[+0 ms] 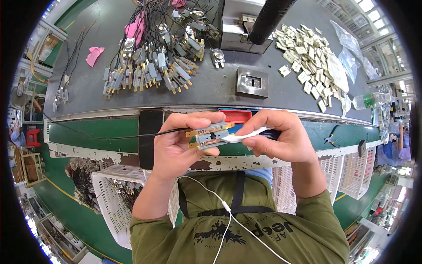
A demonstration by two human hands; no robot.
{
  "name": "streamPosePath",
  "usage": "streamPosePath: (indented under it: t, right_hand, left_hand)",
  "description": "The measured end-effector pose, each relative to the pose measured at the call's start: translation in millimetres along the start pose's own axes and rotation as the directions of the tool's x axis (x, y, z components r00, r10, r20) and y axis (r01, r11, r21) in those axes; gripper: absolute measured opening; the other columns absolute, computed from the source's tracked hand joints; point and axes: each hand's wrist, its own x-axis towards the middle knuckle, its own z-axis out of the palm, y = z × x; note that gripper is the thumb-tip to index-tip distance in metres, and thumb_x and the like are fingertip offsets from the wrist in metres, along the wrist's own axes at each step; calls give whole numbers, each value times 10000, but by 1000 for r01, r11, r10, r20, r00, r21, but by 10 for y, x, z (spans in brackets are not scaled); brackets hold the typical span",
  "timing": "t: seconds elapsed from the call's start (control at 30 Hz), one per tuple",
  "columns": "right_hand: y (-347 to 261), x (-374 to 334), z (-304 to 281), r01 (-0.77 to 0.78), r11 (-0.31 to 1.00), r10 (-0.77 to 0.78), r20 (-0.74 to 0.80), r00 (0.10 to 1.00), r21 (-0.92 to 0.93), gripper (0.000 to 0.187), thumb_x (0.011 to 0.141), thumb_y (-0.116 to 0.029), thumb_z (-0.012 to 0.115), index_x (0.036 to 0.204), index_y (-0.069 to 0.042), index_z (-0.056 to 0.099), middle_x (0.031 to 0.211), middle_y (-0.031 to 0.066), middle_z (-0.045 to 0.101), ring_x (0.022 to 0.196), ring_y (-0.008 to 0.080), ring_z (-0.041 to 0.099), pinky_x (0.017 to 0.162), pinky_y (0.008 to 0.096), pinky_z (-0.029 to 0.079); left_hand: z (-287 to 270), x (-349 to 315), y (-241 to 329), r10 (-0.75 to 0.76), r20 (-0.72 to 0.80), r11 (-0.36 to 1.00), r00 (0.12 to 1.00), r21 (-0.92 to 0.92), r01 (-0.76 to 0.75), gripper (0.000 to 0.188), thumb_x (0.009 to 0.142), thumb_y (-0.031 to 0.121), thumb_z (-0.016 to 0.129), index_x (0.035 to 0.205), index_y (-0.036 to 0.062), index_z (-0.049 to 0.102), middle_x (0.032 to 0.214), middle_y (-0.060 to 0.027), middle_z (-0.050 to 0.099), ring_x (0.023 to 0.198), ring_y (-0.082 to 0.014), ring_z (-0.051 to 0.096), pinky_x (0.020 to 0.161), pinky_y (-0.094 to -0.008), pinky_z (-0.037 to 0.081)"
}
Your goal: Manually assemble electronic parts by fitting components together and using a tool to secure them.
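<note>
In front of my chest, my left hand (182,138) is closed around grey electrical switch parts (210,135) with brass terminals. A black wire (118,137) runs off from them to the left. My right hand (279,136) pinches a white, smooth, elongated thing (246,136) between thumb and fingers. Its narrow end touches or lies very close to the switch parts; which one I cannot tell. Its exact kind is unclear, and part of it is hidden under the fingers.
Wired switch parts (151,66) pile up at the back left of the table. A metal block fixture (252,82) stands near a black-handled press (270,20). Small cream-coloured pieces (307,57) are heaped right. A phone (149,138), red tray (237,116) and pliers (332,137) lie nearer.
</note>
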Motion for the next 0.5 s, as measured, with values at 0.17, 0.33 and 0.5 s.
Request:
streamPosePath:
  t: [0.17,0.33,0.5]
  right_hand:
    - [21,0,-26,104,993,-101,54,993,-57,98,779,-22,662,861,27,640,725,73,642,557,83,592,470,195,442]
    - [-20,-2,12,73,992,-70,36,997,-100,94,757,9,638,849,25,643,701,75,643,545,88,593,469,203,447]
    - [79,-62,-102,-38,995,31,-71,997,-92,116,806,-67,644,911,-20,635,683,28,620,560,60,561,480,200,429]
  left_hand:
    - [24,4,10,-65,-25,998,998,1,65,525,606,112,816,1019,57,497,1098,-202,587,1055,-300,575,876,-400,509]
    - [20,-36,34,-77,-26,997,997,12,78,510,637,49,794,1041,51,483,1116,-216,574,1056,-299,574,873,-388,509]
    - [-395,-257,291,90,-181,973,979,225,-48,467,699,86,766,1064,25,480,1110,-200,571,1005,-266,593,836,-361,520]
